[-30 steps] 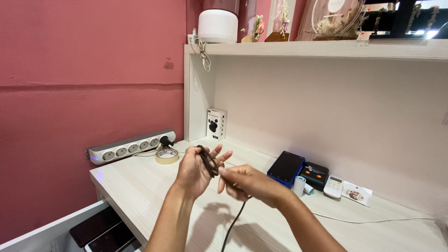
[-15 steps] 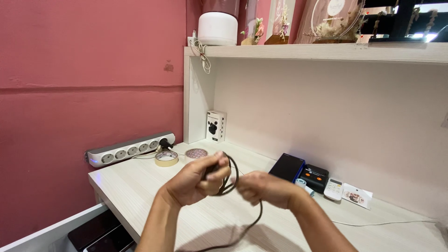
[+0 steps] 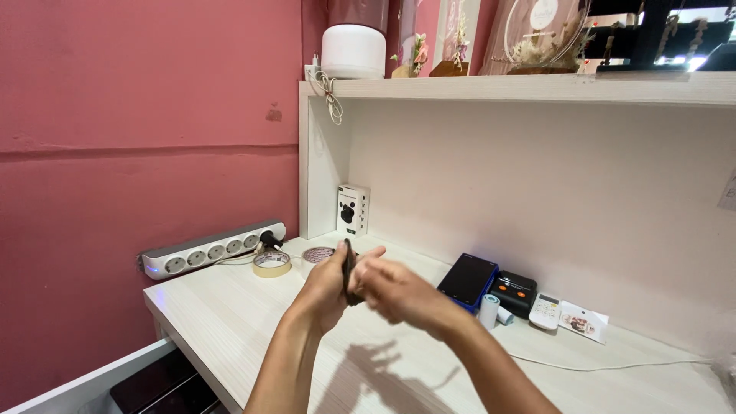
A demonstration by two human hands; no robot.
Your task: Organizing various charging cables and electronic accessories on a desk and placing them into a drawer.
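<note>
While both hands grip a dark cable [image 3: 349, 270], phones lie in the open drawer [image 3: 100, 379].

A white power strip [image 3: 212, 250] lay along the desk's [image 3: 230, 322] back-left edge against the pink wall [image 3: 146, 115], with a black plug in its right end. Two tape rolls [image 3: 273, 264] sat just beside it. A small black-and-white box [image 3: 353, 209] stood upright in the back corner. Near the back edge lay a blue-edged black box [image 3: 468, 280], a black label printer [image 3: 514, 294], paper rolls [image 3: 490, 311] and a white remote [image 3: 546, 310]. A white lamp [image 3: 353, 50] stood on the shelf [image 3: 537, 87] above.
</note>
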